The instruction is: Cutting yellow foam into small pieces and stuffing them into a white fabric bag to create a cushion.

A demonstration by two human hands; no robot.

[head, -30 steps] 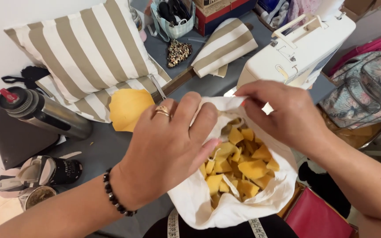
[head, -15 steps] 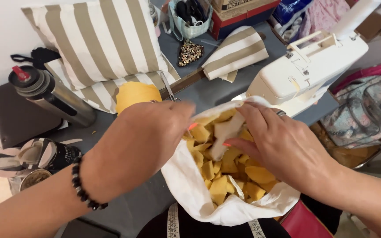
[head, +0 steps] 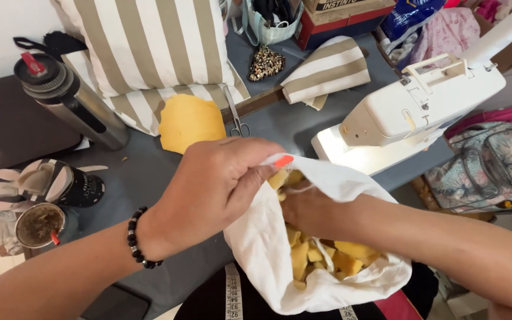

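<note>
Now | left hand [head: 220,184] grip pinching white bag [head: 268,249] rim | right hand [head: 306,207] inside among yellow foam pieces [head: 327,252], grip hidden, cannot tell | grey desk [head: 149,172]

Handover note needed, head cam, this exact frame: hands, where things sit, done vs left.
Left hand: pinching the rim of the white cloth bag, holding it open.
Right hand: reached inside the bag, fingers hidden among the yellow foam pieces.
Bag sits at the near edge of the grey table; a yellow foam slab lies beside the striped cushions; sewing machine to the right.
Done: bag partly filled.
Left: bag unclosed, slab outside it.
</note>
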